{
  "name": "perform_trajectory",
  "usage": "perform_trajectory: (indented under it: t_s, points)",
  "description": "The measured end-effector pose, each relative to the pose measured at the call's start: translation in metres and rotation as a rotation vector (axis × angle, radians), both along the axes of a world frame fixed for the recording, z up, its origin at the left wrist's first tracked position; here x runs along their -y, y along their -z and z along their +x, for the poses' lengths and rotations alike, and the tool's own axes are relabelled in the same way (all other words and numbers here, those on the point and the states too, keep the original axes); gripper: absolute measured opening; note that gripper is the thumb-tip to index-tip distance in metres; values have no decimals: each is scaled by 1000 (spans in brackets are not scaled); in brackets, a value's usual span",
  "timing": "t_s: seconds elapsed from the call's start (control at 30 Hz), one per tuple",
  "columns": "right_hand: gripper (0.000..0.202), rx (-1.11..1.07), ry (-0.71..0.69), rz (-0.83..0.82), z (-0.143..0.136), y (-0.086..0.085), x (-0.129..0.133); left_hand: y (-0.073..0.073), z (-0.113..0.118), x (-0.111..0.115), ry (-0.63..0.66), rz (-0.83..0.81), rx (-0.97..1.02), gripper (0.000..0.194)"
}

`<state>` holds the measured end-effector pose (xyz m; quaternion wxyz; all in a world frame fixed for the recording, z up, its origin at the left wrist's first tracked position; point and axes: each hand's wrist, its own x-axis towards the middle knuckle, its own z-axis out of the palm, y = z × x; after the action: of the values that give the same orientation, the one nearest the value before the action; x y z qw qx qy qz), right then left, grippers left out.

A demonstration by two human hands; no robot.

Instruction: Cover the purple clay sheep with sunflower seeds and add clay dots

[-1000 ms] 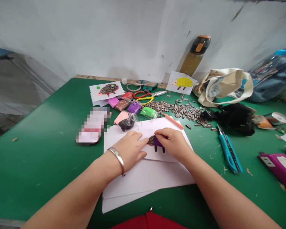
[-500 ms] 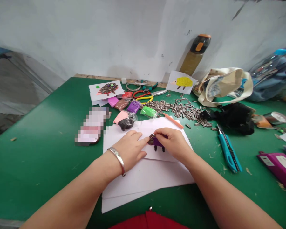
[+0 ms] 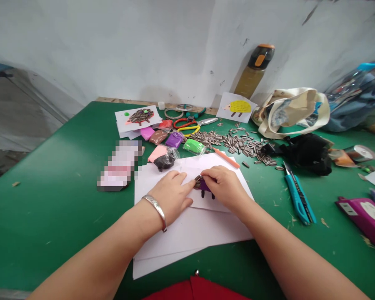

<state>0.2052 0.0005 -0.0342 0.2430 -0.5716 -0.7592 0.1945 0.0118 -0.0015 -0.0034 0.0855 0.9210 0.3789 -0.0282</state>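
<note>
A small purple clay figure [image 3: 205,186] with two black legs lies on white paper [image 3: 203,231]; striped sunflower seeds [image 3: 198,182] cover its left part. My left hand [image 3: 168,196], with a silver bracelet [image 3: 156,209] at the wrist, rests flat on the paper. Its fingers are spread, and the index fingertip touches the left edge of the seeds. From the other side my right hand [image 3: 226,185] reaches over the figure, thumb and index finger pinched on a sunflower seed at the clay. The fingers hide most of that seed and the figure's right upper part.
Behind the paper lie clay packets [image 3: 174,139], loose sunflower seeds [image 3: 243,143], yellow-handled scissors [image 3: 189,131] and an orange stick [image 3: 226,158]. A blurred phone-like object [image 3: 120,166] is at left. To the right are a teal utility knife [image 3: 300,200] and a black bag [image 3: 311,154].
Both hands stay almost in place, the right fingertips still pinched at the seeds. The whole view has shifted very slightly.
</note>
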Motion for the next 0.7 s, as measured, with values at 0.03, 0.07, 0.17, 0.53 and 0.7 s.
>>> perform_trajectory:
  t_s: [0.03,0.07,0.17,0.53,0.7]
  points:
    - [25,8,-2,-2,0,0,0,0,1,0,-2,-1,-6,35]
    - [24,18,-2,-2,-1,0,0,1,1,1,-10,2,-7,35]
    - [24,43,-8,13,-1,1,0,1,2,1,-19,-20,-1,35]
    - [23,13,-23,152,-1,11,0,4,3,2,-56,-13,10,37]
    - [25,22,-2,122,1,9,1,6,2,1,-63,-13,26,39]
